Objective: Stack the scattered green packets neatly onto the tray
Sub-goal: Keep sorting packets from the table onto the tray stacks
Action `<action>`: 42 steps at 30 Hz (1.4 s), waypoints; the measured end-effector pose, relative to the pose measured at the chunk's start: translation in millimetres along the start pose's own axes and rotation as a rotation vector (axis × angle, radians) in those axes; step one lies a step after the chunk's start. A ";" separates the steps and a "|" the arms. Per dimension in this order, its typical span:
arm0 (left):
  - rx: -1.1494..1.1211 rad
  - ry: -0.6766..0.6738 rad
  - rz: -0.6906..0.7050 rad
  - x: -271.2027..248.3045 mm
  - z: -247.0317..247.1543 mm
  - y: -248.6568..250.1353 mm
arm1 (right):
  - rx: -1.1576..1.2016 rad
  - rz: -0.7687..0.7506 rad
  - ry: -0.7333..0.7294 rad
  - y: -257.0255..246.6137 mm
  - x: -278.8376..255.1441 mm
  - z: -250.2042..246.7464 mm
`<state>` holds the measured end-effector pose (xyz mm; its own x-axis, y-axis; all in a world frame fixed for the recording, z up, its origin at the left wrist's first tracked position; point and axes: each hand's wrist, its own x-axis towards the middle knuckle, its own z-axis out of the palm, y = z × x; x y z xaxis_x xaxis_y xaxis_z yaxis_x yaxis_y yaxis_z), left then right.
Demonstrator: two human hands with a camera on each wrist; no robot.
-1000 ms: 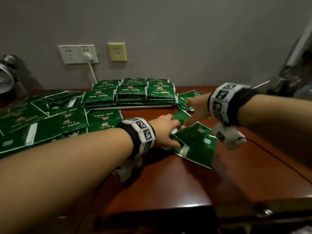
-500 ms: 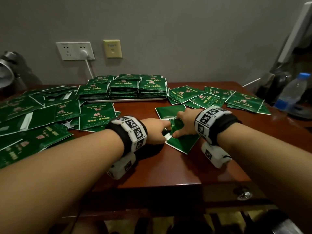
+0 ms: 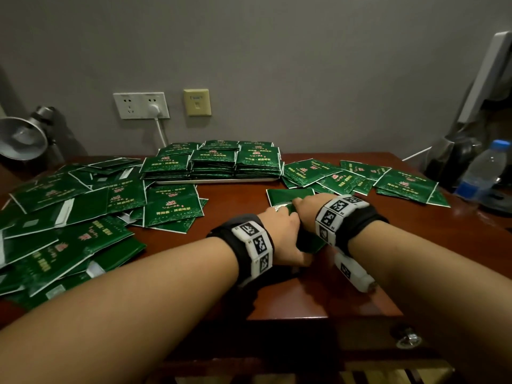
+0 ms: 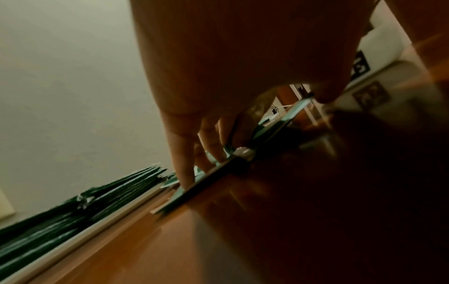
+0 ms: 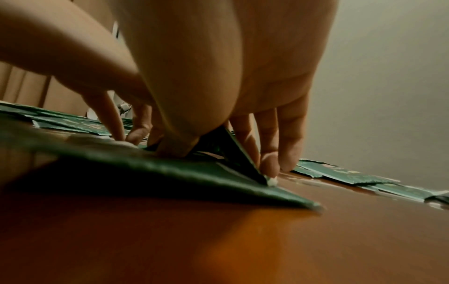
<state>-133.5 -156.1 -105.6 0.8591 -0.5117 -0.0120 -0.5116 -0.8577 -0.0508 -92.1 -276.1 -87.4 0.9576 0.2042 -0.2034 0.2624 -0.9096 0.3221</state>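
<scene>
Several green packets (image 3: 288, 194) lie in a small pile at the table's middle, partly hidden under both hands. My left hand (image 3: 288, 236) arches over the pile's near-left side, fingers on one edge of the pile (image 4: 218, 173) and thumb on the other. My right hand (image 3: 302, 206) pinches the top packet (image 5: 170, 173): the thumb presses down while the fingers tip one edge up. The white tray (image 3: 216, 180) at the back carries neat packet stacks (image 3: 213, 159). Loose packets spread left (image 3: 69, 217) and right (image 3: 360, 176).
A water bottle (image 3: 484, 167) and dark items stand at the far right, a metal lamp (image 3: 22, 137) at the far left. A plugged wall socket (image 3: 141, 105) is behind the tray. The table's front edge (image 3: 304, 318) lies just below my wrists.
My right hand came in from the right-hand packets to join the left over the middle pile. The spread packets there have been drawn together under both hands.
</scene>
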 end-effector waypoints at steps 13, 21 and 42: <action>-0.204 -0.122 -0.041 -31.8 -28.8 -54.1 | 0.327 0.088 0.016 3.6 3.6 -24.9; 0.001 -0.218 -0.031 -31.1 -12.5 -41.8 | 0.280 0.163 0.029 -9.6 10.3 -24.8; 0.009 -0.286 0.003 -31.5 -13.1 -43.3 | 0.413 0.087 0.054 -26.5 22.6 -30.3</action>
<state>-138.7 -103.6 -89.9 0.8276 -0.4783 -0.2937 -0.5150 -0.8551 -0.0589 -73.8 -236.4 -72.5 0.9817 0.1291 -0.1398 0.1211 -0.9906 -0.0640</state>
